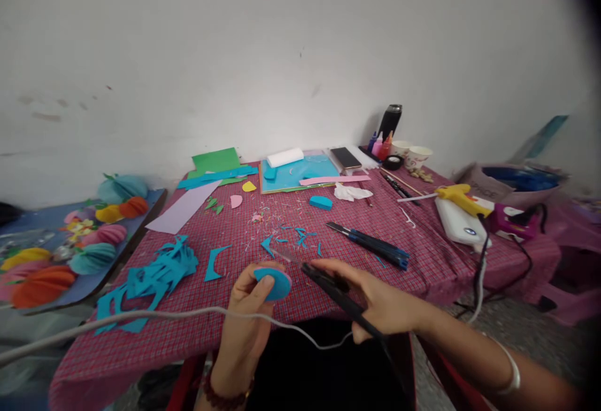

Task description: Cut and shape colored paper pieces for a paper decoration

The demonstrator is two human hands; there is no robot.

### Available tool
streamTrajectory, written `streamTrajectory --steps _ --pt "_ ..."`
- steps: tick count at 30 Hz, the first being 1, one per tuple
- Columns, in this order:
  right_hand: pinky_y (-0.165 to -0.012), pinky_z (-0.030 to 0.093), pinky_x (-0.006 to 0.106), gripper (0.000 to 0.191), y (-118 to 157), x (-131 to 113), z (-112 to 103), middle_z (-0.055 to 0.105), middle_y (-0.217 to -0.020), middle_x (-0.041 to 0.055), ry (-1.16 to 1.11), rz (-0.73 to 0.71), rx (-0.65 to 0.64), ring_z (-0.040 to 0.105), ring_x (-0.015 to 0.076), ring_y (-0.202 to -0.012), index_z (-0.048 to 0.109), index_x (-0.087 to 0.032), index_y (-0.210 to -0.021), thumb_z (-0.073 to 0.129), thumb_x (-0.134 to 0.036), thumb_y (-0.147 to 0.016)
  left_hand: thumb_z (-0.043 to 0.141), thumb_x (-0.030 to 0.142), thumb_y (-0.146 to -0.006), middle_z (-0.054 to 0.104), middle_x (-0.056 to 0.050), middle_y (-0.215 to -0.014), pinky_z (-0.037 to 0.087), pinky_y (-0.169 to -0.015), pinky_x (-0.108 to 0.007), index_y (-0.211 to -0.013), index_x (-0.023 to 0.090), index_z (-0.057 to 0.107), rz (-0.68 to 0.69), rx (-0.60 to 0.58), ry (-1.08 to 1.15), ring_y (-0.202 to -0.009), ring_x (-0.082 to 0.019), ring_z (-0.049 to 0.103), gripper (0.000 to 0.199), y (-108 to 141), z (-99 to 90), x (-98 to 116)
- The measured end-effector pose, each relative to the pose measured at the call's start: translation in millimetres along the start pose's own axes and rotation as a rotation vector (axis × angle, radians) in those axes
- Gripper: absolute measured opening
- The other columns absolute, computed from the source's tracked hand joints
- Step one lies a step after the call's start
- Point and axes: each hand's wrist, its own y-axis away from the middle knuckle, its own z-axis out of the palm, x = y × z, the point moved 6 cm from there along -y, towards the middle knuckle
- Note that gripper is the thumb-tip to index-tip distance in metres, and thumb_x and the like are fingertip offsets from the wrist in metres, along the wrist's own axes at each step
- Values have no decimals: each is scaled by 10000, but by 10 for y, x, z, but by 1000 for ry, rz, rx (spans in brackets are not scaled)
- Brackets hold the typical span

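At the lower centre of the frame, the left hand [251, 301] pinches a blue paper disc [278, 284] between thumb and fingers. Just right of it, the right hand [375, 295] is curled around a black-handled tool [334, 289], probably scissors, though the blade is blurred. Blue paper offcuts [157, 276] lie on the tabletop [436, 276] at lower left.

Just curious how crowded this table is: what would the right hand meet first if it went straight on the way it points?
Leading with the scissors, the right hand would probably meet the blue paper scrap near their tip, or pass over it; height is hard to judge.
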Motion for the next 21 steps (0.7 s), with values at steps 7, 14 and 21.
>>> streamTrajectory --steps 7,14,21 --pt "-879 428 425 775 67 -68 7 547 -1117 74 374 0 134 526 259 -1012 456 -319 -1348 782 -344 -645 813 209 -578 667 32 -656 509 -589 -166 -674 183 673 -41 -6 39 -595 -78 611 172 -33 -19 -53" --pt "-756 445 331 710 74 -121 28 495 -964 31 405 -18 178 510 190 -867 474 -305 -1326 729 -209 -671 839 178 -516 683 24 -616 518 -534 -161 -639 181 675 -84 37 1 -544 -91 626 205 -14 -22 -128" --pt "-792 425 328 738 101 -115 53 480 -980 30 424 -12 164 496 184 -895 446 -311 -1351 678 -135 -673 833 172 -541 689 16 -622 525 -543 -152 -634 178 680 -102 -12 24 -545 -87 634 179 -27 5 -174"
